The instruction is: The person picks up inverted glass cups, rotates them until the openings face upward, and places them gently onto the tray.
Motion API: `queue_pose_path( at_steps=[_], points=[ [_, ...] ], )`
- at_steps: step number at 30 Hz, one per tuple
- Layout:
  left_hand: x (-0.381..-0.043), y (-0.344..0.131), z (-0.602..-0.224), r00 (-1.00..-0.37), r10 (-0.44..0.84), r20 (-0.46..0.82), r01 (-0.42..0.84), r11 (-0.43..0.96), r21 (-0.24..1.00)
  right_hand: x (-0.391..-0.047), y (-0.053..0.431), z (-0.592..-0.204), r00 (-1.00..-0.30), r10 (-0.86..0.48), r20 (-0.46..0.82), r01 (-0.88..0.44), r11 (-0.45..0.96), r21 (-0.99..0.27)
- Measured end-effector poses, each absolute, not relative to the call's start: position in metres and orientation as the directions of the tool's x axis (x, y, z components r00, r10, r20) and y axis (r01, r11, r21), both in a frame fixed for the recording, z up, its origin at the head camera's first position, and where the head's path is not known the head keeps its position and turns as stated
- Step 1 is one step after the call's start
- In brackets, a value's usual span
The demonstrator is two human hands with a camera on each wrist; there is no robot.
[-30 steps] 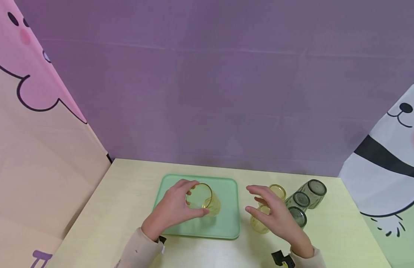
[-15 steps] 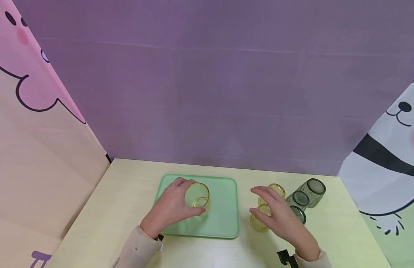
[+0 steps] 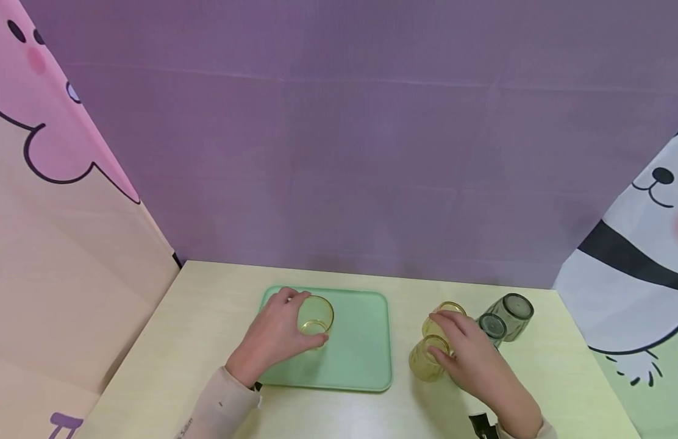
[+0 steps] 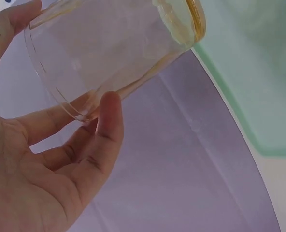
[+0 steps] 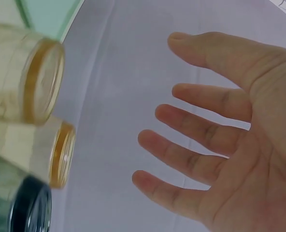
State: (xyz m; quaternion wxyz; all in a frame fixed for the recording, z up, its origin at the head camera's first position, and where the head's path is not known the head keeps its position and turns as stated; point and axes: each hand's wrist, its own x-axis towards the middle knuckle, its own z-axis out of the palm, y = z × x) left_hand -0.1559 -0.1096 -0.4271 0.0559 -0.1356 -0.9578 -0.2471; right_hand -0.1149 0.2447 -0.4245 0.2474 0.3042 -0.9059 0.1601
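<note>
Left hand [image 3: 275, 332] curled round yellow glass [image 3: 316, 318], glass at hand's 2 o'clock over green tray [image 3: 355, 344], left forearm [image 3: 221, 402] from 7 o'clock, right hand [image 3: 476, 360] spread wide, second yellow glass [image 3: 422, 361] at its 9 o'clock

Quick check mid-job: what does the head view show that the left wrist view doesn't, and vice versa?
Head view only: the right hand, two yellow glasses near it, and dark glasses further right on the table.

Left wrist view only: the palm side of the left hand.

Both: the left hand, the held yellow glass, the green tray (partly cut off in the wrist view) and the purple backdrop.
</note>
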Motion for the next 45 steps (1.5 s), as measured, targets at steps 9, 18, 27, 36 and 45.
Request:
queue_pose_path(
  at_steps=[9, 18, 27, 36, 45],
  points=[
    [-0.168, -0.122, -0.433, -0.965, 0.205, 0.164, 0.257, 0.868, 0.425, -0.107, 0.268, -0.429, -0.73, -0.461, 0.505, -0.587, 0.801, -0.118],
    [-0.189, -0.135, -0.446, -0.979, 0.149, 0.137, 0.193, 0.889, 0.416, -0.103, 0.289, -0.437, -0.781, -0.428, 0.455, -0.534, 0.835, -0.131],
    [-0.205, -0.147, -0.457, -0.987, 0.097, 0.129, 0.146, 0.88, 0.452, -0.102, 0.3, -0.447, -0.797, -0.401, 0.452, -0.504, 0.854, -0.131],
    [-0.224, -0.154, -0.465, -0.991, 0.056, 0.119, 0.107, 0.871, 0.48, -0.102, 0.305, -0.452, -0.831, -0.364, 0.421, -0.461, 0.874, -0.156],
    [-0.235, -0.159, -0.472, -0.994, 0.018, 0.11, 0.069, 0.873, 0.482, -0.1, 0.308, -0.455, -0.87, -0.334, 0.363, -0.424, 0.883, -0.203]
  ],
)
